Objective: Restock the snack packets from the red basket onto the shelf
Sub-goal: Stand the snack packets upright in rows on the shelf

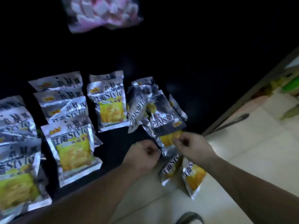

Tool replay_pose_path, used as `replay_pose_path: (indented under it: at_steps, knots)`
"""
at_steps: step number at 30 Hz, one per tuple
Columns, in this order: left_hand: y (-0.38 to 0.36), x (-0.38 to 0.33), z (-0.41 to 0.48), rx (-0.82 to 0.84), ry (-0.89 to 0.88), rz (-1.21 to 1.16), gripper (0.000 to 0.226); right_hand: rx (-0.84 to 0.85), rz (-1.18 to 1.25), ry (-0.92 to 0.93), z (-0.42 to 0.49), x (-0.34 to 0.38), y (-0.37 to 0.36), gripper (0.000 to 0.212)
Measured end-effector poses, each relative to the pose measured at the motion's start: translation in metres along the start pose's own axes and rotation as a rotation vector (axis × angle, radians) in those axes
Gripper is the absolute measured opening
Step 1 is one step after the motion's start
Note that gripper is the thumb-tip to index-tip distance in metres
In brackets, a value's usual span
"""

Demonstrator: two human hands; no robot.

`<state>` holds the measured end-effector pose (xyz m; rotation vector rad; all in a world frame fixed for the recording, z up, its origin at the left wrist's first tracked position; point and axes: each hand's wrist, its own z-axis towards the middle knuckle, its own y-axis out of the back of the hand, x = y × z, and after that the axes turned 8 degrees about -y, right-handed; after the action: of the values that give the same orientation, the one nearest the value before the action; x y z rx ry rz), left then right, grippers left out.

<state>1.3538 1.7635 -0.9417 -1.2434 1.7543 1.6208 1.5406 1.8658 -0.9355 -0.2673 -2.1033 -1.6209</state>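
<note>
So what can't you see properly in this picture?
Head view:
- Red basket: outside the picture.
- Pink bag: blurred, cut by the top edge.
- Shelf: its back is too dark.
- Leftmost packets: cut by the left edge.
- Left hand: curled fingers hide whether it grips the packet the right hand pinches.
- Two lower packets: tops hidden behind the right hand.

Snack packets (pixel 72 149): metallised foil film, silver, glossy and strongly reflective, creased at the sealed edges, with a printed yellow panel of equal sheen. Upside-down packet (pixel 168 125): same foil, more crumpled, its facets catching the light. Shelf (pixel 194 62): dark, matt surface giving almost no reflection; material cannot be told. Pink-and-white bag (pixel 103 12): thin clear plastic film, glossy, wrinkled. Floor (pixel 242 151): pale tiles, smooth, with a soft sheen
</note>
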Motion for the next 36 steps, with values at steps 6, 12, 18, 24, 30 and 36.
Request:
replay_pose_path:
  at_steps: [6, 12, 18, 24, 30, 36]
  knots:
    - [-0.08, 0.022, -0.019, 0.047, 0.12, -0.006, 0.061, -0.021, -0.025, -0.274, -0.028, -0.079, -0.008, 0.046]
    - [-0.1, 0.032, -0.008, 0.073, 0.118, -0.03, 0.021, 0.164, 0.343, -0.427, -0.019, -0.078, -0.023, 0.04]
    - [-0.099, 0.032, -0.003, 0.089, 0.117, -0.252, 0.014, 0.261, 0.525, -0.468, -0.006, -0.079, -0.033, 0.033]
    - [-0.054, 0.032, 0.003, 0.143, 0.166, -0.369, 0.014, 0.22, 0.505, -0.438, -0.015, -0.063, -0.032, 0.036]
    - [0.029, -0.007, -0.008, 0.108, 0.222, -0.547, 0.027, 0.235, 0.615, -0.253, -0.04, 0.002, 0.018, 0.038]
    - [0.126, -0.063, -0.064, -0.08, 0.086, -0.727, 0.036, 0.128, 0.556, -0.061, -0.081, 0.105, 0.085, 0.044]
